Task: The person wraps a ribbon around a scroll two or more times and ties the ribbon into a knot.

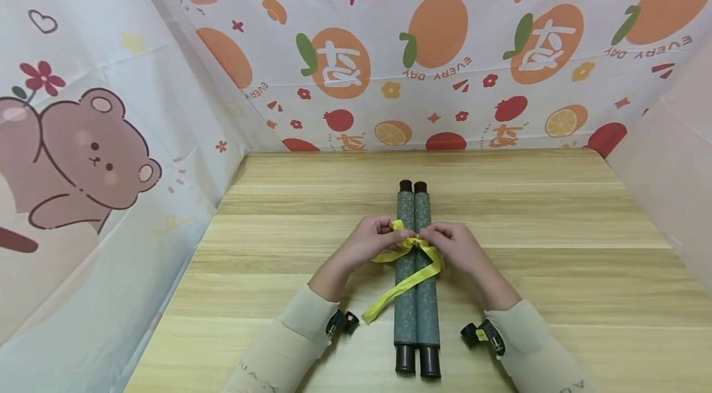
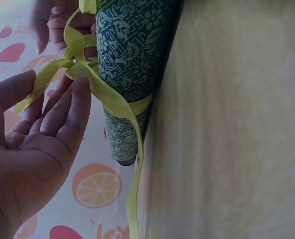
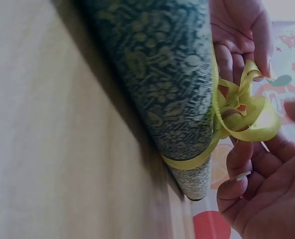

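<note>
A scroll [image 1: 427,300], wound into two side-by-side rolls of green patterned cloth with dark end knobs, lies lengthwise on the table. Around its middle goes a yellow ribbon [image 1: 403,285], gathered in a knot with loops on top; one long tail trails toward the near left. From the left, my left hand [image 1: 372,241] pinches a ribbon loop between thumb and fingers, its fingertips close to the knot. On the other side, my right hand [image 1: 453,245] has its fingers curled at the ribbon beside the knot. In the right wrist view, a fingertip shows inside the ribbon loop [image 3: 259,130].
The wood-grain table [image 1: 556,207] extends around the scroll to a fruit-printed cloth [image 1: 384,109] at the back. A bear-printed cloth [image 1: 183,102] hangs at the left, and a pale one at the right. Each sleeve cuff carries a small black camera [image 1: 471,335].
</note>
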Action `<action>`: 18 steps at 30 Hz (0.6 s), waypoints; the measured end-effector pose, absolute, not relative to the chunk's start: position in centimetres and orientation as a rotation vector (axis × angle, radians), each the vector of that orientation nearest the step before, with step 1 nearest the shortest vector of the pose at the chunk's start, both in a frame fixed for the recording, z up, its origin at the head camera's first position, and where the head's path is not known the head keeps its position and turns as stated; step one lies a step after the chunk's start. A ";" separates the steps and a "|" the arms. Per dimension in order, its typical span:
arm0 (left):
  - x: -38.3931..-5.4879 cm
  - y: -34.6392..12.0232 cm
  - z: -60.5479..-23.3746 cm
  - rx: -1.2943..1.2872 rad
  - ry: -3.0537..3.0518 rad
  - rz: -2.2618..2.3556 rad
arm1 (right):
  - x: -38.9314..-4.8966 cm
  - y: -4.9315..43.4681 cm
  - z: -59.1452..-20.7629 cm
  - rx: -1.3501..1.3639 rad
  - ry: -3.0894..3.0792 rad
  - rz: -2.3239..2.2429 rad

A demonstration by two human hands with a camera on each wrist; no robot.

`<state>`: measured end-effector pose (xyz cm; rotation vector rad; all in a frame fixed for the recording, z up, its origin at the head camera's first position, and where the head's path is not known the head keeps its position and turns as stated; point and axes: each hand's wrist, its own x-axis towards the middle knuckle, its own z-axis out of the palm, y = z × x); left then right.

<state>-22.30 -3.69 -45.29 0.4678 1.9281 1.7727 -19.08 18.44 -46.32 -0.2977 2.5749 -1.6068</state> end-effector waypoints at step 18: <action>-22.0 -3.6 -44.8 0.658 1.962 1.684 | -19.8 17.9 -46.0 -0.097 2.388 -1.695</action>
